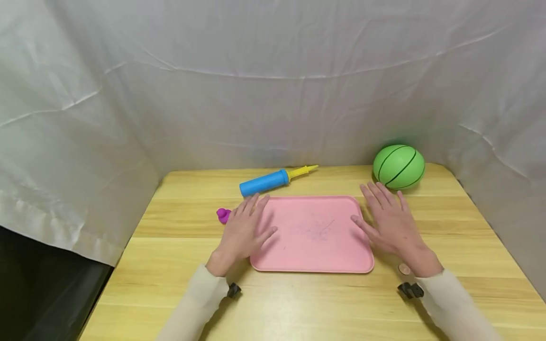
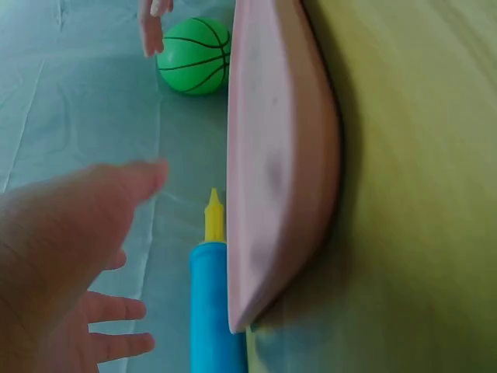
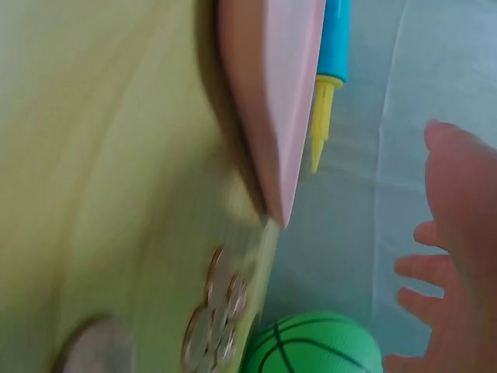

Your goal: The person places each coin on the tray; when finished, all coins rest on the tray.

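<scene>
A pink tray (image 1: 313, 232) lies on the wooden table between both hands. My left hand (image 1: 243, 232) is over the tray's left edge, fingers spread and holding nothing. Over the right edge hovers my right hand (image 1: 392, 222), its fingers also spread and nothing in them. Just left of the left hand sits a small purple toy (image 1: 223, 215), partly hidden by the fingers. Behind the tray lies a blue hand pump (image 1: 264, 183) with a yellow nozzle (image 1: 304, 171). Beyond the right fingertips rests a green ball (image 1: 399, 166) with black lines.
In the right wrist view, several coins (image 3: 217, 311) lie on the table near the ball. One coin (image 1: 404, 269) shows beside the right wrist. A pale grey cloth (image 1: 273, 94) hangs behind the table and along its sides.
</scene>
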A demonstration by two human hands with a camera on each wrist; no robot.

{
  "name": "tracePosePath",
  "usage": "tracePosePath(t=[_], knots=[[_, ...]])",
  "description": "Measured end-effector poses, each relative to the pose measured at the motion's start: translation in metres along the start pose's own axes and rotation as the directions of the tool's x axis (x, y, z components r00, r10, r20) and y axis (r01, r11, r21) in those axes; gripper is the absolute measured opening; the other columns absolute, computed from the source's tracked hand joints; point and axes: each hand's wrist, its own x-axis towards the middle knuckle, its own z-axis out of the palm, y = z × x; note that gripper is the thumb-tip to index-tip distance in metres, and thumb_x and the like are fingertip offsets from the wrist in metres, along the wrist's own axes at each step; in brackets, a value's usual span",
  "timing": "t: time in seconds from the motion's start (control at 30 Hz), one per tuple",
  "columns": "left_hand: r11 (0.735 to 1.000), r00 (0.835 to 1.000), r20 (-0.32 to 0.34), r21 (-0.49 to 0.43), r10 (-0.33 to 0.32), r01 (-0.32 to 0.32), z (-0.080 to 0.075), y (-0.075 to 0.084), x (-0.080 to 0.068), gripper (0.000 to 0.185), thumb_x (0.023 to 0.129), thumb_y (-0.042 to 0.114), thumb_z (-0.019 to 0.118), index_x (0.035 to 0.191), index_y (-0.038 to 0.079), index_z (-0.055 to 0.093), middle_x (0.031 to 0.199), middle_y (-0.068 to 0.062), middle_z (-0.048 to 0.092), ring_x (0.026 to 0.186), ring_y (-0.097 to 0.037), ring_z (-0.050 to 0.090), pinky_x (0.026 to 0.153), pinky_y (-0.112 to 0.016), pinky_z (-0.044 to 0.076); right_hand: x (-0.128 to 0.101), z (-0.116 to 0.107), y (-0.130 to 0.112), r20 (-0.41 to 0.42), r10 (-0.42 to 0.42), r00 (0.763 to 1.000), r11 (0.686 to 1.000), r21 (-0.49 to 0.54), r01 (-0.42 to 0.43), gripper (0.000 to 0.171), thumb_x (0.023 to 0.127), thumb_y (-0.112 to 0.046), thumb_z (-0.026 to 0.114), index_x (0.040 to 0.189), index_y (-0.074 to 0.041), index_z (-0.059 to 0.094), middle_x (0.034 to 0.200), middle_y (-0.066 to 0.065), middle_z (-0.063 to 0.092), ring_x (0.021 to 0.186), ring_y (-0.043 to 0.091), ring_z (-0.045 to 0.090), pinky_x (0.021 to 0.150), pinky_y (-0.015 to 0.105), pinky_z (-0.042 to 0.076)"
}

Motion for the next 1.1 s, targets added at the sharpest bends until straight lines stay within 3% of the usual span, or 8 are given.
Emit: tracePosePath(t=[0.17, 0.27, 0.47, 0.67, 0.77, 0.93, 1.0, 1.1], knots=[[0.998, 0.999, -0.054, -0.059, -0.007, 0.004, 0.003, -0.005, -0.007, 0.082, 0.104, 0.044, 0.072, 0.171, 0.014, 0.036, 0.158, -0.022, 0.054, 0.145, -0.043, 0.053, 0.117, -0.063, 0.049, -0.006, -0.002, 0.014, 0.039, -0.006, 0.999, 1.0, 0.013, 0.005, 0.073, 0.111, -0.047, 0.057, 0.171, -0.012, 0.035, 0.169, 0.024, 0.045, 0.157, 0.049, 0.039, 0.125, 0.079, 0.02], [0.998, 0.997, -0.081, -0.06, -0.009, 0.004, 0.007, -0.008, -0.01, 0.08, 0.103, 0.039, 0.074, 0.169, 0.01, 0.04, 0.133, -0.02, 0.063, 0.119, -0.036, 0.061, 0.101, -0.05, 0.056, -0.009, -0.001, 0.024, 0.051, -0.005, 0.999, 0.999, 0.047, 0.003, 0.067, 0.111, -0.041, 0.059, 0.168, -0.012, 0.04, 0.166, 0.026, 0.049, 0.154, 0.05, 0.042, 0.124, 0.079, 0.023], [0.997, 0.998, -0.061, -0.079, -0.025, 0.02, 0.012, -0.013, -0.012, 0.074, 0.103, 0.033, 0.074, 0.165, 0.005, 0.045, 0.092, -0.006, 0.051, 0.077, -0.017, 0.043, 0.066, -0.029, 0.04, -0.012, -0.002, 0.043, 0.021, 0.015, 1.0, 0.971, 0.238, -0.02, 0.058, 0.109, -0.017, 0.064, 0.162, -0.002, 0.047, 0.156, 0.032, 0.055, 0.143, 0.057, 0.05, 0.116, 0.076, 0.037], [0.989, 0.999, -0.017, -0.141, -0.037, 0.034, 0.024, -0.025, -0.012, 0.068, 0.108, 0.035, 0.065, 0.167, 0.008, 0.044, 0.092, -0.005, 0.054, 0.077, -0.016, 0.045, 0.064, -0.031, 0.04, -0.005, -0.003, 0.058, 0.081, 0.07, 0.994, 0.95, 0.3, -0.091, 0.052, 0.106, -0.001, 0.058, 0.157, 0.005, 0.05, 0.149, 0.036, 0.06, 0.137, 0.059, 0.055, 0.113, 0.076, 0.041], [0.98, 0.998, -0.054, -0.197, 0.011, -0.021, 0.048, -0.044, -0.011, 0.064, 0.109, 0.032, 0.061, 0.166, 0.009, 0.044, 0.097, -0.008, 0.061, 0.08, -0.019, 0.054, 0.066, -0.034, 0.049, -0.002, -0.002, 0.062, 0.114, 0.084, 0.99, 0.95, 0.289, -0.114, 0.049, 0.105, -0.004, 0.062, 0.153, 0.005, 0.054, 0.142, 0.035, 0.064, 0.132, 0.058, 0.059, 0.111, 0.075, 0.043], [0.964, 0.997, -0.049, -0.258, 0.054, -0.065, 0.075, -0.066, -0.008, 0.059, 0.109, 0.022, 0.059, 0.163, 0.004, 0.045, 0.138, -0.018, 0.071, 0.121, -0.033, 0.073, 0.104, -0.05, 0.06, -0.001, 0.002, 0.065, 0.139, 0.099, 0.985, 0.938, 0.318, -0.14, 0.047, 0.102, -0.009, 0.073, 0.146, 0.004, 0.061, 0.125, 0.03, 0.073, 0.119, 0.051, 0.067, 0.106, 0.073, 0.047], [0.958, 0.999, -0.027, -0.282, 0.037, -0.043, 0.077, -0.069, -0.007, 0.057, 0.108, 0.021, 0.06, 0.162, 0.004, 0.047, 0.13, -0.015, 0.074, 0.116, -0.029, 0.074, 0.102, -0.047, 0.061, 0.001, 0.003, 0.066, 0.15, 0.103, 0.983, 0.93, 0.335, -0.149, 0.047, 0.102, -0.009, 0.075, 0.145, 0.004, 0.063, 0.118, 0.025, 0.076, 0.112, 0.045, 0.07, 0.104, 0.069, 0.05], [0.953, 1.0, -0.008, -0.303, 0.014, -0.016, 0.078, -0.072, -0.005, 0.055, 0.107, 0.021, 0.063, 0.158, 0.004, 0.051, 0.096, -0.004, 0.07, 0.084, -0.015, 0.066, 0.076, -0.033, 0.059, 0.005, 0.005, 0.067, 0.173, 0.101, 0.98, 0.926, 0.343, -0.156, 0.047, 0.101, -0.01, 0.076, 0.144, 0.004, 0.063, 0.108, 0.017, 0.077, 0.102, 0.035, 0.073, 0.099, 0.063, 0.055]])
